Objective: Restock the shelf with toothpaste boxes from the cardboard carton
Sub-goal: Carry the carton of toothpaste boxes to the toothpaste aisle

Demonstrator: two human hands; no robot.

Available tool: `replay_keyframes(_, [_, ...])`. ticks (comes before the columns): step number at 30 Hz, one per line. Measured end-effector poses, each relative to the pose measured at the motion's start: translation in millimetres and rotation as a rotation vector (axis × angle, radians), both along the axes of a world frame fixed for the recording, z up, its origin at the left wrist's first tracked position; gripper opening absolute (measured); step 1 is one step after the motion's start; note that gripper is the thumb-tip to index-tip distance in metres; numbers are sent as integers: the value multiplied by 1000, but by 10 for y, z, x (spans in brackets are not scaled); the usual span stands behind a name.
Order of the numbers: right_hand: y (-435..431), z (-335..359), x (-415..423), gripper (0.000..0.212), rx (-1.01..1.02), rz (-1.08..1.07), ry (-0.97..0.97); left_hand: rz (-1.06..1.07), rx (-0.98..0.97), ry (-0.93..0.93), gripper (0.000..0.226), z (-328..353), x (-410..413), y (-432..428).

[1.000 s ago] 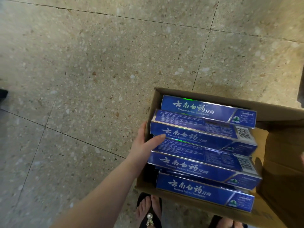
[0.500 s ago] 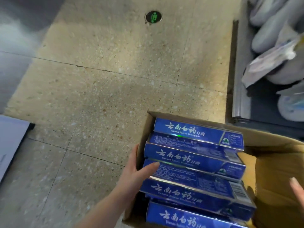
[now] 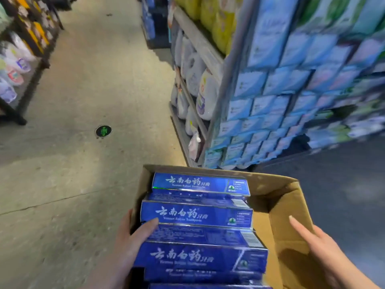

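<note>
An open cardboard carton (image 3: pixel 277 188) is held up in front of me, packed with several dark blue toothpaste boxes (image 3: pixel 195 214) stacked flat with white lettering up. My left hand (image 3: pixel 133 240) grips the carton's left wall, thumb over the rim and resting on a box. My right hand (image 3: pixel 318 245) holds the carton's right flap, fingers flat against the cardboard. The shelf (image 3: pixel 291 90) stands ahead on the right, its end filled with rows of light blue boxes, blurred by motion.
An aisle of speckled stone floor (image 3: pixel 83 142) runs ahead on the left, with a round green floor marker (image 3: pixel 103 131). White bags fill the lower shelves (image 3: pixel 193 80) along the aisle. Another rack with packaged goods (image 3: pixel 16 59) stands at far left.
The view has swung up from the floor to the aisle and shelf. The carton stays in front of me; my right hand has come into view on its right flap.
</note>
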State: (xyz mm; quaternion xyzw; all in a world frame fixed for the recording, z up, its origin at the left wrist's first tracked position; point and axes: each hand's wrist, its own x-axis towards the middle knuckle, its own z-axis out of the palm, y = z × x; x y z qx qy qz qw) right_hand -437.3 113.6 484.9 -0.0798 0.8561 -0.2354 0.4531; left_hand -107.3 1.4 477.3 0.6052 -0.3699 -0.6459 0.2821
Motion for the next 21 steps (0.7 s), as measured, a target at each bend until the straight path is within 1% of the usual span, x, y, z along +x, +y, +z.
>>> replay_keyframes(1, [150,118,-62,92,-23,-33,-10,-36,11,-29,99,93,-84,25])
replay_keyframes(2, [298,194,-132,93,-55,-59,-27,-65,-9,-33,106,188,-182,66])
replay_keyframes(3, [450,267,-206,94,-78,-90,-27,-89,33,-36,94,284,-297,74])
replay_keyframes(4, [592,358,-274,94,-87,-116,-31,-115,55,-27,72,347,-432,88])
replay_keyframes(5, [738,430,-354,93,-93,-144,-22,-148,62,-41,56,402,-570,124])
replay_keyframes(7, [1041,540,-576,91,-114,-199,-20,-202,13,-106,37,477,-872,222])
replay_keyframes(9, [1355,629,-811,89,-131,-250,-15,-226,-56,-110,17,541,-1194,354])
replay_keyframes(10, [1520,668,-935,88,-144,-274,-22,-237,-66,-111,15,587,-1388,440])
replay_keyframes(12, [1853,745,-1215,95,-151,-321,-20,-275,-44,-110,29,599,-1812,608])
replay_keyframes(14, [2215,785,-1541,109,-154,-363,-14,-332,-50,-165,28,619,-2332,771])
replay_keyframes(15, [2399,809,-1711,111,-163,-386,-7,-347,-51,-204,26,568,-2582,779])
replay_keyframes(16, [2562,852,-1878,110,-185,-400,-5,-370,-33,-245,25,539,-2844,824])
replay_keyframes(18, [2895,918,-2228,110,-194,-433,11,-431,-9,-289,31,455,-3369,900])
replay_keyframes(20, [3223,983,-2576,105,-215,-472,35,-501,17,-297,26,426,-3902,1018])
replay_keyframes(21, [3393,1005,-2751,102,-233,-493,51,-513,35,-313,28,424,-4152,1088])
